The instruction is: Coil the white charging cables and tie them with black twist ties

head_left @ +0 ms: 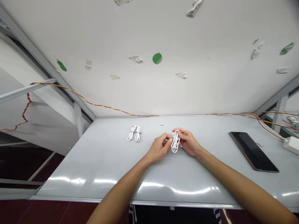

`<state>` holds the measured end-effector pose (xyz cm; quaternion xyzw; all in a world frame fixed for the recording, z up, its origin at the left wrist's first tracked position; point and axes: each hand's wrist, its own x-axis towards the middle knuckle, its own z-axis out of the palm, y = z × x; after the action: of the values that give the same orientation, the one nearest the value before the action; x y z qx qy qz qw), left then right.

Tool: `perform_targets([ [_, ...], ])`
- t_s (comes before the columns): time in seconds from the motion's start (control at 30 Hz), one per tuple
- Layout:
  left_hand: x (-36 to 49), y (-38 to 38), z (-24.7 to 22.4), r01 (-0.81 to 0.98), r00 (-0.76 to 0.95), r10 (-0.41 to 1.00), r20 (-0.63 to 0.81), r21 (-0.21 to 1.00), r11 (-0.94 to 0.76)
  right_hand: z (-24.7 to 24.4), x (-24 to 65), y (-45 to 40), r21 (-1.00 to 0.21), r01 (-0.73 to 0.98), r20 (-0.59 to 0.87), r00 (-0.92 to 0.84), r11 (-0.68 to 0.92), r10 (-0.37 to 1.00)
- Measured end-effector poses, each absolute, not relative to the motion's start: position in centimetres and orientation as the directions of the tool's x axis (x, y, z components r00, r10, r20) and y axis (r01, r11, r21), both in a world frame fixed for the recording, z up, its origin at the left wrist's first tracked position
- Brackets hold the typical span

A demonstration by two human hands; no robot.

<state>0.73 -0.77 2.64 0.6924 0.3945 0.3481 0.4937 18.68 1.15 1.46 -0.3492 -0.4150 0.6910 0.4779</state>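
Note:
A coiled white cable (pixel 175 141) is in my right hand (pixel 189 143), held between thumb and fingers just above the table. My left hand (pixel 160 147) is closed in a pinch at the coil's left side. A thin dark twist tie (pixel 172 139) shows at its fingertips; most of it is hidden. To the left, two more coiled white cables (pixel 132 133) lie side by side on the table, each bound at the middle with a dark tie.
The grey table (pixel 98 161) meets a white wall panel (pixel 140 93), with a red and yellow wire (pixel 112 108) along the seam. A black phone or tablet (pixel 253 152) lies at right, near a white box (pixel 291 144). A short dark tie (pixel 162 125) lies behind my hands.

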Motion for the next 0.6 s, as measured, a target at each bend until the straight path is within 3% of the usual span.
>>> perform_targets([
  [0.13,0.9,-0.7,2.4,0.119,0.393,0.917,0.064,0.986,-0.120,1.5,18.7,1.3,-0.897,-0.409,-0.073,-0.239,-0.168,0.968],
  [0.33,0.6,-0.5,2.5,0.196,0.352,0.935,0.033,0.975,-0.108,1.7,20.5,3.3,-0.824,-0.563,-0.092,0.023,-0.063,0.996],
  [0.47,0.7,-0.6,2.4,0.180,0.361,0.932,0.034,0.978,-0.105,2.1,21.5,3.7,-0.795,-0.570,-0.200,-0.075,-0.207,0.977],
  [0.6,0.8,-0.6,2.2,0.157,0.345,0.938,0.040,0.982,-0.100,2.5,20.9,3.0,-0.830,-0.401,-0.301,-0.264,-0.388,0.917],
])
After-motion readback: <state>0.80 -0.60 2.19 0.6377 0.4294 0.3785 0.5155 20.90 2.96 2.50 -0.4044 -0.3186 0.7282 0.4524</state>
